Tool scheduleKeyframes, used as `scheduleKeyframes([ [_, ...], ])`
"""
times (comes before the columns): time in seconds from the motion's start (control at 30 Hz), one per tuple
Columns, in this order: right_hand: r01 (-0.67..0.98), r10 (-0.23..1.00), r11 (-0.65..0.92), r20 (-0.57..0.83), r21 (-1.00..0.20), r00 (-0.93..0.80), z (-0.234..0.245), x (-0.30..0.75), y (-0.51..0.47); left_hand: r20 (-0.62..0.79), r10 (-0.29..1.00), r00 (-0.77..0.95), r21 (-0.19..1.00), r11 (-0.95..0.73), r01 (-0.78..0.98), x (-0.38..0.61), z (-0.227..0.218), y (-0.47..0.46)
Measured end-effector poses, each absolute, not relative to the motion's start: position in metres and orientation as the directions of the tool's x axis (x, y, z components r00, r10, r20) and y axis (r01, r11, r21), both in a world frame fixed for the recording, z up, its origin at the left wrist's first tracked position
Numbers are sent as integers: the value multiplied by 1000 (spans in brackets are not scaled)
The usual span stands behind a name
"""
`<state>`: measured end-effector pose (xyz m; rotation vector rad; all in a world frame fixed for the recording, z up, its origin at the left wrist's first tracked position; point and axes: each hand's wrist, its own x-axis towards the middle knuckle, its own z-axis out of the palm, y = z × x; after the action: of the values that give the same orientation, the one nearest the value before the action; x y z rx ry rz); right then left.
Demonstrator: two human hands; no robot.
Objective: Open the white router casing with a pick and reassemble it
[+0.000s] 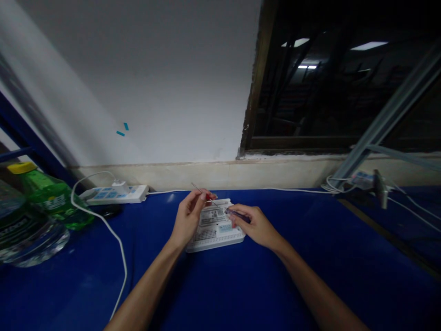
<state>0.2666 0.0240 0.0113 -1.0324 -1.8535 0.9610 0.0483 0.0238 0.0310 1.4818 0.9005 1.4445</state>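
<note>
A white flat device, like a router turned bottom up with a label and vent holes, lies on the blue table. My left hand rests on its left edge, fingers pinched on a thin metal rod with a red part that slants up to the left. My right hand sits on the device's right side, closed round a dark slim tool whose tip points at the label.
A white power strip with a plugged charger lies at the back left, its cable curving toward me. A green bottle and a clear bottle stand at far left. More cables and a strip lie back right.
</note>
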Motion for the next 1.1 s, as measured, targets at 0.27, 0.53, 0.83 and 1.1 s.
scheduleKeyframes([
  [0.27,223,906,359,281,-906,-316,19,288,35,503,742,444,534,-670,515,24,24,26],
  [0.53,302,877,322,163,-897,-451,17,297,32,509,707,491,423,-702,573,32,13,26],
  [0.83,310,918,272,150,-911,-367,19,284,26,520,690,503,387,-716,581,29,12,27],
  [1.1,296,914,339,237,-893,-329,19,280,27,589,656,472,378,-740,556,29,11,27],
])
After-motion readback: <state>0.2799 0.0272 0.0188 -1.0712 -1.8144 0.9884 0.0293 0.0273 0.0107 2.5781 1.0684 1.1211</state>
